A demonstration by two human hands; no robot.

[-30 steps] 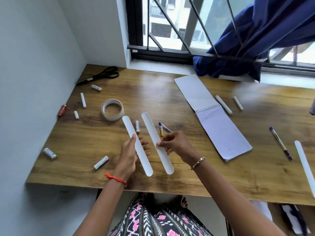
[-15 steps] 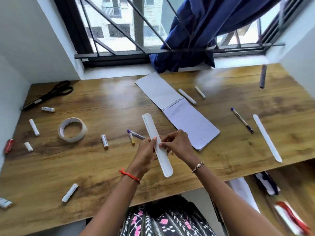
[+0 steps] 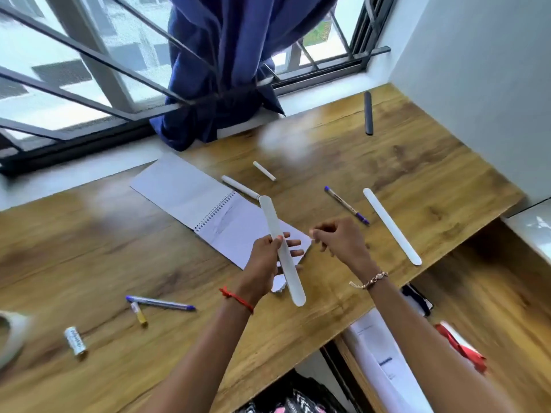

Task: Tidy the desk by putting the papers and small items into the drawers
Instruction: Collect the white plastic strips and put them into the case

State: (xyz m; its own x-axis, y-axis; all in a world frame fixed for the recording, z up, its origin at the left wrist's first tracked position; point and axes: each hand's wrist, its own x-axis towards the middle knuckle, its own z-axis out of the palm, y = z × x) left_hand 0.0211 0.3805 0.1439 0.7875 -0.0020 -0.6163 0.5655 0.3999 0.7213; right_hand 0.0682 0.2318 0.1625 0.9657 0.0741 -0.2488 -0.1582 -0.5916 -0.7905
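- Since a second ago the two white strips, then side by side with one in each hand, have been brought together into a single stack (image 3: 293, 284). The right hand (image 3: 340, 241) has come off it, and the view has swung to the right.
- The left hand (image 3: 265, 260) alone grasps the stack, thumb on top and fingers spread beneath. It holds the stack lifted over the near corner of the notebook (image 3: 208, 204).
- Stacking them probably lets one hand carry both and frees the other.
- The right hand hovers just right of the notebook's near corner, its fingers loosely curled. It grasps nothing that I can see.
- It probably heads for the third white strip (image 3: 390, 225), which lies flat on the desk (image 3: 89, 248), right of the notebook and past the blue-capped pen (image 3: 346, 205).
- Two white markers (image 3: 240, 187) lie at the notebook's far right edge, and a black strip (image 3: 368, 113) lies well beyond them.
- Left of the notebook's near end lie a blue pen (image 3: 159, 303), a small yellow stick (image 3: 138, 313) and a white tube (image 3: 75, 340).
- Below the desk edge, right of the notebook, a drawer (image 3: 492, 308) seems to stand open. It holds white papers (image 3: 384, 362), something red (image 3: 460, 345) and something dark (image 3: 417, 298), all too blurred to name.
- The notebook and the loose items are not yet put away.
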